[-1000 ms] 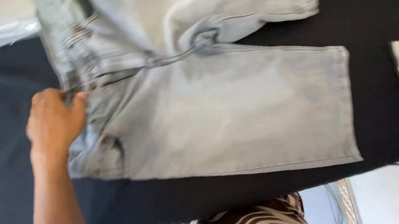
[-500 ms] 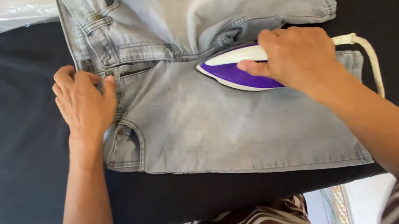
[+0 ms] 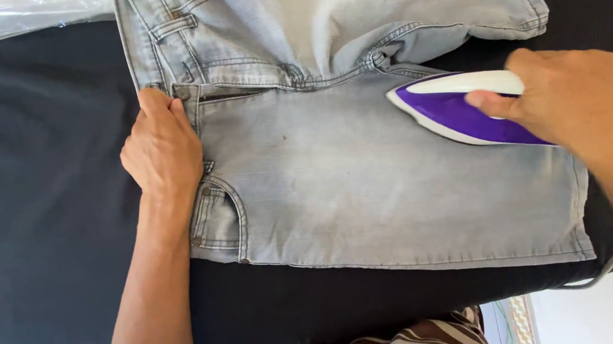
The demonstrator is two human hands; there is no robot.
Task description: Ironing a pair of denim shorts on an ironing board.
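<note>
The right hand [image 3: 574, 95] is gripping the handle of the purple-and-white steam iron [image 3: 457, 110], closed around it. Since half a second ago the iron has been travelling right along the near leg of the pale grey denim shorts [image 3: 375, 177], exposing pressed fabric behind it. The left hand [image 3: 162, 151] is lying flat and open on the waistband, holding nothing, pinning the garment. The shorts are lying across the black padded ironing board [image 3: 66, 239]; the hem is sitting close to the right, leaving little run, while bare board is lying open left and near.
</note>
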